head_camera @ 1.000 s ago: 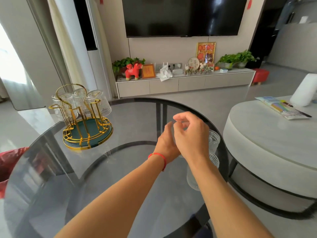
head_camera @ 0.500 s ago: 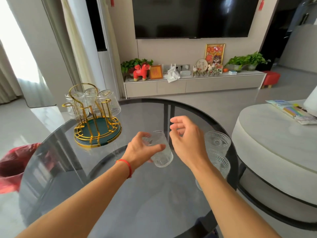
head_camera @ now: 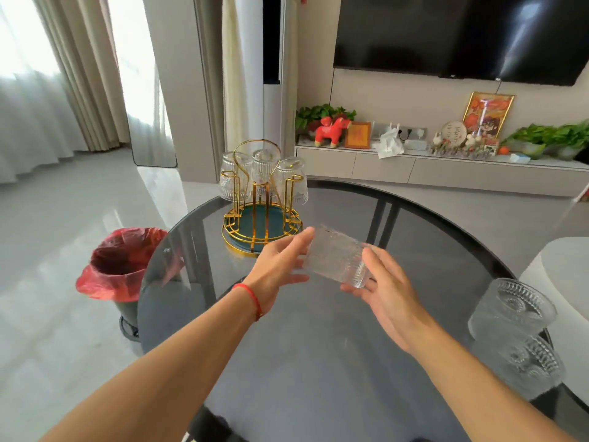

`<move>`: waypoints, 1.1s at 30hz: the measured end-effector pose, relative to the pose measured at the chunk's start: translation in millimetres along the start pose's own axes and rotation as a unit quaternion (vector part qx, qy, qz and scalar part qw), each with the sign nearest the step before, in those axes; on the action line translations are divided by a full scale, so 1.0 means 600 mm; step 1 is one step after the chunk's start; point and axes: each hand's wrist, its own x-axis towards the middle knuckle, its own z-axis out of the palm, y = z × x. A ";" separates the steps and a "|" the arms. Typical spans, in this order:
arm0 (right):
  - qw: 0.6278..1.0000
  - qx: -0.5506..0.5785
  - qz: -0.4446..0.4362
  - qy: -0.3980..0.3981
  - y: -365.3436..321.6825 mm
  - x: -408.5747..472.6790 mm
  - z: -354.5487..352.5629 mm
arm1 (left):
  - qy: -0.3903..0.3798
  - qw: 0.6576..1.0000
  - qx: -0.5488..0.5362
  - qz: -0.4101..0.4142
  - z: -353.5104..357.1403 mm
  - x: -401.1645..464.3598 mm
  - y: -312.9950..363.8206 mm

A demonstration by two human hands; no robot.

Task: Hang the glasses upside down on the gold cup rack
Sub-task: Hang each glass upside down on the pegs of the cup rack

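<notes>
A ribbed clear glass [head_camera: 336,256] lies tilted on its side in the air above the dark round glass table [head_camera: 318,346], held between both hands. My left hand [head_camera: 276,270], with a red string at the wrist, grips its left end. My right hand [head_camera: 387,290] supports its right end from below. The gold cup rack [head_camera: 259,220] with a teal base stands at the table's far left edge, just beyond my left hand. Three glasses [head_camera: 288,181] hang upside down on its far pegs; the near pegs are bare. Another glass [head_camera: 511,309] stands upright at the table's right edge.
A bin lined with a red bag [head_camera: 122,264] stands on the floor left of the table. A white round table [head_camera: 564,282] sits close on the right. A TV cabinet [head_camera: 446,170] with plants and ornaments runs along the far wall.
The glass went from upright in my left hand to tilted sideways between both hands, nearer the rack. The view swung left, so the rack now sits in the middle.
</notes>
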 end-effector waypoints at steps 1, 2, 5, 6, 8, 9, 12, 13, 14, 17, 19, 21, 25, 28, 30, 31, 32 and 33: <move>1.000 0.004 -0.004 0.013 0.003 0.004 -0.002 | 0.047 0.996 0.072 0.033 -0.016 0.007 -0.004; 1.000 -0.001 -0.007 0.024 0.006 0.009 -0.001 | 0.104 0.977 0.172 0.076 -0.039 0.014 -0.012; 0.998 -0.032 -0.035 0.046 0.014 0.022 -0.002 | 0.169 0.855 0.471 0.137 -0.092 0.033 -0.046; 0.997 -0.041 -0.052 0.049 0.015 0.029 0.005 | 0.163 0.835 0.510 0.130 -0.106 0.037 -0.056; 0.993 -0.051 -0.088 0.062 0.009 0.039 0.021 | 0.144 0.824 0.535 0.120 -0.117 0.044 -0.072; 0.991 -0.058 -0.103 0.063 0.002 0.045 0.031 | 0.136 0.815 0.550 0.117 -0.120 0.049 -0.078; 0.983 -0.100 -0.140 0.067 -0.035 0.070 0.072 | 0.124 0.786 0.597 0.105 -0.119 0.058 -0.081; 0.979 -0.113 -0.151 0.075 -0.051 0.080 0.088 | 0.120 0.783 0.603 0.095 -0.117 0.059 -0.081; 0.976 -0.123 -0.162 0.080 -0.065 0.091 0.104 | 0.115 0.778 0.611 0.088 -0.114 0.059 -0.081; 0.964 -0.162 -0.194 0.085 -0.108 0.124 0.161 | 0.095 0.757 0.642 0.079 -0.105 0.055 -0.082; 0.957 -0.180 -0.216 0.077 -0.136 0.145 0.198 | 0.084 0.748 0.655 0.071 -0.099 0.052 -0.086; 0.950 -0.195 -0.238 0.062 -0.160 0.170 0.238 | 0.079 0.750 0.654 0.062 -0.101 0.051 -0.088; 0.930 -0.241 -0.273 0.056 -0.182 0.209 0.300 | 0.069 0.753 0.652 0.049 -0.098 0.054 -0.090; 0.919 -0.264 -0.287 0.056 -0.175 0.228 0.322 | 0.060 0.750 0.658 0.040 -0.092 0.053 -0.089; 0.912 -0.289 -0.285 0.052 -0.166 0.241 0.332 | 0.057 0.748 0.660 0.039 -0.091 0.054 -0.090; 0.911 -0.299 -0.281 0.050 -0.161 0.248 0.335 | 0.055 0.750 0.658 0.038 -0.093 0.056 -0.090; 0.909 -0.307 -0.277 0.051 -0.157 0.253 0.338 | 0.051 0.751 0.657 0.038 -0.094 0.056 -0.090; 0.909 -0.310 -0.272 0.054 -0.153 0.258 0.340 | 0.048 0.752 0.656 0.037 -0.095 0.056 -0.090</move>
